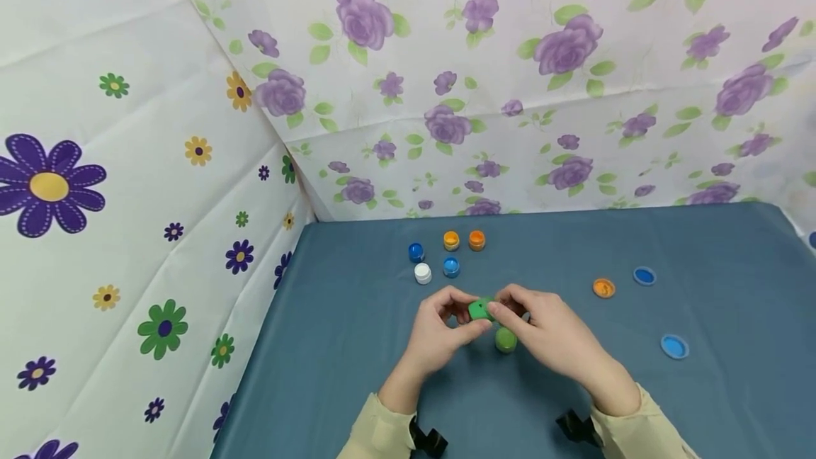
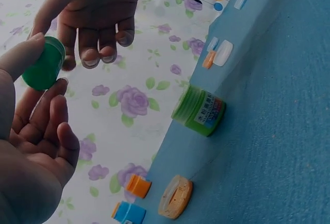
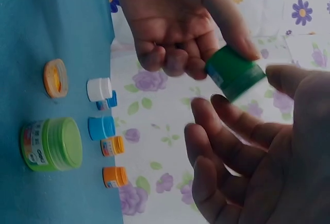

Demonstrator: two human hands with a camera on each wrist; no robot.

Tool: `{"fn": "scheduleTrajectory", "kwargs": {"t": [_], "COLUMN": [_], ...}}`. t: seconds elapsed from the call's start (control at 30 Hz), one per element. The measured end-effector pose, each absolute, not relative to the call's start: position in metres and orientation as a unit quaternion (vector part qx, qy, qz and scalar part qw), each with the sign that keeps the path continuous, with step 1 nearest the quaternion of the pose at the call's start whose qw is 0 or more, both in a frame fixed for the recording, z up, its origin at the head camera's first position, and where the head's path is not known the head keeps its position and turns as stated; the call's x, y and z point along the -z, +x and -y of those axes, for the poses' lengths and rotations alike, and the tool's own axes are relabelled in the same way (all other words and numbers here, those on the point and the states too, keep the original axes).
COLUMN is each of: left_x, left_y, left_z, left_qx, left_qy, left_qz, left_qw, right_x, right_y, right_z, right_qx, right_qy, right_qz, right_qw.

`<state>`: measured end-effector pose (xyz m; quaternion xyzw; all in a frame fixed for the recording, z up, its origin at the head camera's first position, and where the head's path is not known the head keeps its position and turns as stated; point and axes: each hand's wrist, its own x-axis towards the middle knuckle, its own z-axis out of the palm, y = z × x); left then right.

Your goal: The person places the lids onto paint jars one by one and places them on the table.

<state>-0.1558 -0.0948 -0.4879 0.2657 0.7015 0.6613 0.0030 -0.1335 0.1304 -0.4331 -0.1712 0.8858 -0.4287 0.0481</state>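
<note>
A small dark green jar [image 1: 480, 309] [image 2: 44, 64] [image 3: 234, 74] is held tilted in the air between both hands. The thumb and fingers of my left hand [image 1: 436, 331] [image 2: 36, 126] [image 3: 178, 26] pinch its body. At its lid end, my right hand [image 1: 551, 328] [image 2: 100, 15] [image 3: 258, 147] pinches with thumb and index finger, the other fingers loosely bent. Just below the hands in the head view, a larger light green jar [image 1: 506, 340] [image 2: 200, 110] [image 3: 50, 144] stands lidded on the blue-grey cloth.
Behind the hands stand a dark blue jar [image 1: 416, 253], a white jar [image 1: 423, 273], a lighter blue jar [image 1: 451, 267] and two orange-toned jars [image 1: 464, 240]. To the right lie an orange lid [image 1: 603, 287] and two blue lids [image 1: 644, 275] [image 1: 674, 346]. Another orange lid [image 2: 175, 197] [image 3: 55, 79] shows in the wrist views.
</note>
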Motion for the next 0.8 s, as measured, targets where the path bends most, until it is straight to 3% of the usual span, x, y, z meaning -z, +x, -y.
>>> {"fn": "scheduleTrajectory", "kwargs": {"t": [0.23, 0.8], "left_x": [0.4876, 0.4872], "left_y": [-0.156, -0.1536], "left_z": [0.0993, 0.0919], "left_qx": [-0.675, -0.633], "left_qy": [0.262, 0.245], "left_qz": [-0.689, -0.734], "left_qw": [0.034, 0.001], "right_x": [0.4324, 0.4344], "right_y": [-0.1337, -0.1331], "right_z": [-0.1312, -0.1285], "right_qx": [0.444, 0.381], "right_qy": [-0.217, -0.246], "right_qz": [-0.869, -0.891], "right_qw": [0.038, -0.016]}}
